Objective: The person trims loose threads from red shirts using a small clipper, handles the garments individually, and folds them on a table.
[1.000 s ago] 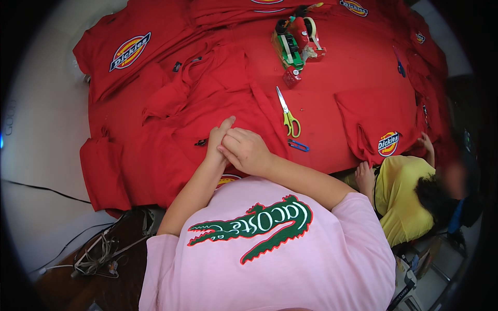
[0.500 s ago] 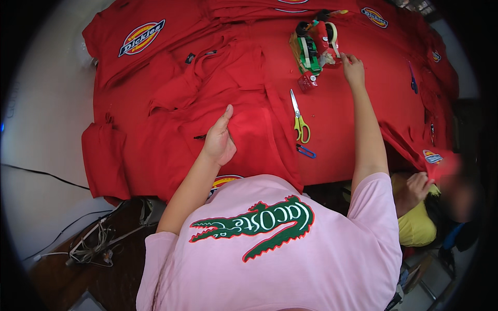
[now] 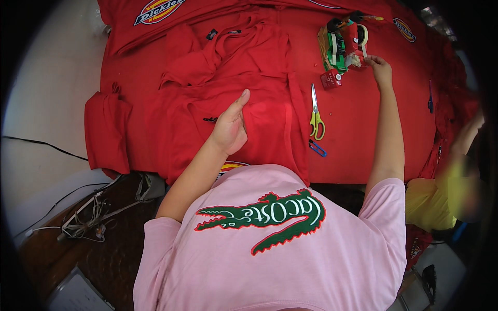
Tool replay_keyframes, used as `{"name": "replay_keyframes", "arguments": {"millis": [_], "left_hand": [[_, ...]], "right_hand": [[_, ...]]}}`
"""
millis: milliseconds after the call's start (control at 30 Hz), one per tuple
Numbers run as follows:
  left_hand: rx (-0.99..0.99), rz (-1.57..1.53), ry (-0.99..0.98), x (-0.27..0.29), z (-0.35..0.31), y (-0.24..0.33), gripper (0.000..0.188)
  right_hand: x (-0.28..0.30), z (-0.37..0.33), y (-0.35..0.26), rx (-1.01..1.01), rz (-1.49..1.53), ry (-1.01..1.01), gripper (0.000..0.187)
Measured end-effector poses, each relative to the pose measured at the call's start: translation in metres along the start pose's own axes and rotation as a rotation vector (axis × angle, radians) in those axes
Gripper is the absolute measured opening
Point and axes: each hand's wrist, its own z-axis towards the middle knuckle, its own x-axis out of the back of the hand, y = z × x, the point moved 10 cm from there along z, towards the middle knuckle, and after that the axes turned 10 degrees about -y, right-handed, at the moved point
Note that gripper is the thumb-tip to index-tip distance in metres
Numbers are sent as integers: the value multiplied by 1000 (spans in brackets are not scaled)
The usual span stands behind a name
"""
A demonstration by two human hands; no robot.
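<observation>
My right hand (image 3: 379, 71) reaches to the far right. Its fingertips pinch the loose end of a pale tape strip (image 3: 364, 51) hanging from a roll in a red tape dispenser (image 3: 354, 44). A green tape dispenser (image 3: 336, 58) stands just left of it. My left hand (image 3: 231, 129) is at a red shirt (image 3: 192, 111) spread in front of me. The left thumb is stretched up and apart, and the fingers slip out of sight under the cloth. Yellow-green scissors (image 3: 317, 124) and a small blue thread snipper (image 3: 317, 149) lie between my two arms.
A red box (image 3: 331, 79) sits at the dispensers' near side. More red shirts with an oval patch (image 3: 158, 10) lie along the far edge. A dark blue tool (image 3: 430, 98) is at the right. Tangled cables (image 3: 85, 220) hang lower left. Another person in yellow (image 3: 433, 202) is at right.
The view has shifted, so the tabletop things appear further right and higher. My right hand remains at the tape. The other person's hand no longer shows holding up a red garment.
</observation>
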Motion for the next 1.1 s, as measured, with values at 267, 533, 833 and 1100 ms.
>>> {"name": "replay_keyframes", "arguments": {"millis": [267, 533, 833, 1100], "left_hand": [[-8, 423, 295, 15, -7, 11, 27], [-4, 412, 439, 32, 0, 10, 27], [22, 145, 263, 15, 1, 4, 36], [59, 44, 208, 13, -4, 0, 38]], "right_hand": [[2, -16, -31, -87, -187, 224, 28], [21, -35, 19, -309, -95, 428, 52], [0, -61, -16, -144, -62, 466, 42], [6, -51, 28, -220, -209, 504, 43]]}}
